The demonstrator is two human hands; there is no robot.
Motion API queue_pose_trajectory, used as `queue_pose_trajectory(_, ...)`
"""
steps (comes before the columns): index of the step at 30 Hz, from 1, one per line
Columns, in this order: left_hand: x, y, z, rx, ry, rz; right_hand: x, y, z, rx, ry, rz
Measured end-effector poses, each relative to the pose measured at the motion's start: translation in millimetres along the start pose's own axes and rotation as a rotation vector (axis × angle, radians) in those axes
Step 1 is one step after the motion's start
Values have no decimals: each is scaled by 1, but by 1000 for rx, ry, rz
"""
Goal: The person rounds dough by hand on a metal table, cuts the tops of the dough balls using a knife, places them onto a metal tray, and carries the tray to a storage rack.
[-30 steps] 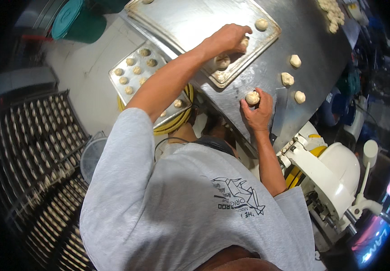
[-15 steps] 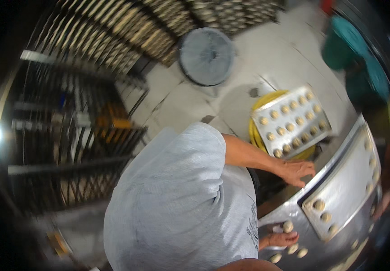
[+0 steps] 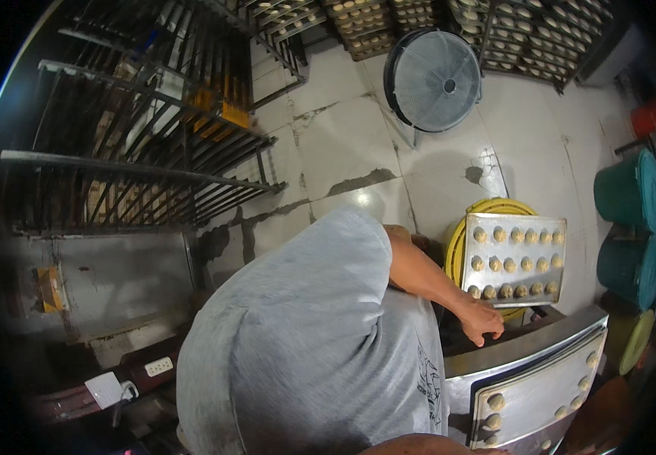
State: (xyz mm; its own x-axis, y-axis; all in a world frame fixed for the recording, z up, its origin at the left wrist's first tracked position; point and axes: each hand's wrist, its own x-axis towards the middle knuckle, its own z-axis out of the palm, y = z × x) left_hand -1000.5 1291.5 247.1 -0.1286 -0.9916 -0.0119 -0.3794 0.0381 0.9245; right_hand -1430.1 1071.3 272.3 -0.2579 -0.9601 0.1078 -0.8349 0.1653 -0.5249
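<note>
**A silver tray (image 3: 516,251) lies crosswise at right of centre, with a loose left hand (image 3: 482,321) at its lower edge**

Pale floor (image 3: 350,144) tiles fill the middle of the frame. The person's grey shirt (image 3: 305,341) covers the lower centre, and a dark metal rack (image 3: 85,160) takes up the upper left. In the lower right corner, a metal surface (image 3: 540,343) carries a second tray (image 3: 540,402), whose long axis slants from lower left to upper right; pieces of dough sit toward both of its ends.

The silver tray lies over a yellow ring-shaped thing (image 3: 455,250). Its long axis runs left to right, the short sides nearly upright in the frame. A round grey fan (image 3: 435,82) stands near the top.

The left hand points toward the lower right, fingers loosely bent and holding nothing; whether it touches the tray cannot be told. The right hand is out of sight, so its fingers cannot be judged.

Smallest are the dough balls (image 3: 517,236), three rows of six on the silver tray.
</note>
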Motion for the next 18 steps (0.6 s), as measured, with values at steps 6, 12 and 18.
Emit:
queue_pose_trajectory(6,49,53,34,-137,-96,67,91,99,-131,-162,111,-176)
queue_pose_trajectory(12,87,69,25,-97,-29,-74,118,45,-21,153,-74,139)
queue_pose_trajectory(18,102,78,52,-95,-123,-236,105,38,-38,0,-136,104)
